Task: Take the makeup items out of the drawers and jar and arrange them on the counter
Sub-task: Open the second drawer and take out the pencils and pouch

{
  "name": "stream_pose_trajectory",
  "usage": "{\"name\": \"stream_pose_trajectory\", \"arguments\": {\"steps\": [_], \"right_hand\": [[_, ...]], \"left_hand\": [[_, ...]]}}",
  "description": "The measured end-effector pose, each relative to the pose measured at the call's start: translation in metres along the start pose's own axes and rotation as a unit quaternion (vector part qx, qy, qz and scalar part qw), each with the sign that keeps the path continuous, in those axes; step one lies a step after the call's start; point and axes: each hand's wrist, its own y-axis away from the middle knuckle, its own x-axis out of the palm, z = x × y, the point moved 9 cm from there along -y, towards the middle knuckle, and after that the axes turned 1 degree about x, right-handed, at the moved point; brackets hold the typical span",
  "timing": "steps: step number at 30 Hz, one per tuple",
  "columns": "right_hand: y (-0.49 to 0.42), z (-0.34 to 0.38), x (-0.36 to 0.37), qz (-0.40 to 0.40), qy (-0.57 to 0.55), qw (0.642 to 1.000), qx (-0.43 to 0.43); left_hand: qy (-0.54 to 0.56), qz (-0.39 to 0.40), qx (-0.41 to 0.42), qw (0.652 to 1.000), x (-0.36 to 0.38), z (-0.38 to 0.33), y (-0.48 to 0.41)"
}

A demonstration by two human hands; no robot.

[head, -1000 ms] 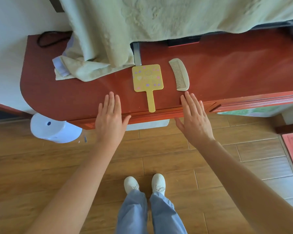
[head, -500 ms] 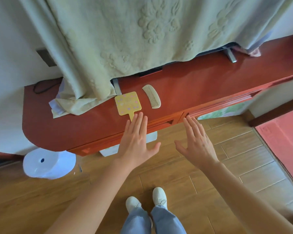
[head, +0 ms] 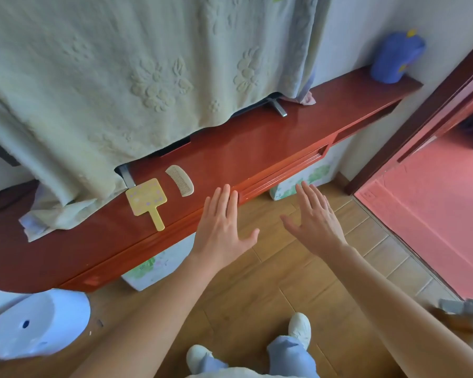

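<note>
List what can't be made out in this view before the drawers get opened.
- Drawer contents: head view, the closed front hides them.
- Object under the green cloth: only a metal foot and a dark lower edge show.
- Blue container at the counter's far end: small and blurred, its contents can't be told.
- Grey object on the floor: motion-blurred beside the right arm.
- Left hand and right hand: open, holding nothing.

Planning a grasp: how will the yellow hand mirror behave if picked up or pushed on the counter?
The mirror looks thin and flat, so probably stiff and light. It lies flush on the glossy counter, so a push would likely slide it, and a lift may need its edge. Its narrow handle points toward the counter's front edge, probably the easiest grip. Any glass could be fragile.
</note>
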Motion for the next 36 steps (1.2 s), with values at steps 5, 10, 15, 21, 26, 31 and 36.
{"name": "stream_pose_trajectory", "arguments": {"steps": [5,10,15,21,26,31,36], "right_hand": [[-0.01,-0.057,-0.011,0.033,0.003,0.999,-0.032],[-0.029,-0.106,-0.028,0.046,0.012,0.993,-0.104],[-0.049,-0.141,-0.029,0.074,0.023,0.986,-0.149],[-0.084,-0.154,-0.018,0.088,0.018,0.977,-0.193],[-0.122,-0.164,-0.007,0.09,0.01,0.975,-0.205],[-0.16,-0.188,0.003,0.104,-0.006,0.978,-0.178],[-0.184,-0.205,0.031,0.136,-0.033,0.974,-0.178]], "left_hand": [[0.007,-0.013,-0.077,0.997,0.018,-0.032,-0.016],[0.007,-0.027,-0.15,0.988,0.036,-0.067,-0.03],[-0.006,-0.013,-0.194,0.981,0.05,-0.098,-0.044],[-0.026,-0.013,-0.217,0.976,0.058,-0.11,-0.071],[-0.025,-0.025,-0.23,0.973,0.067,-0.102,-0.111],[-0.003,-0.014,-0.246,0.969,0.093,-0.093,-0.153],[0.036,0.006,-0.292,0.956,0.131,-0.081,-0.174]]}}
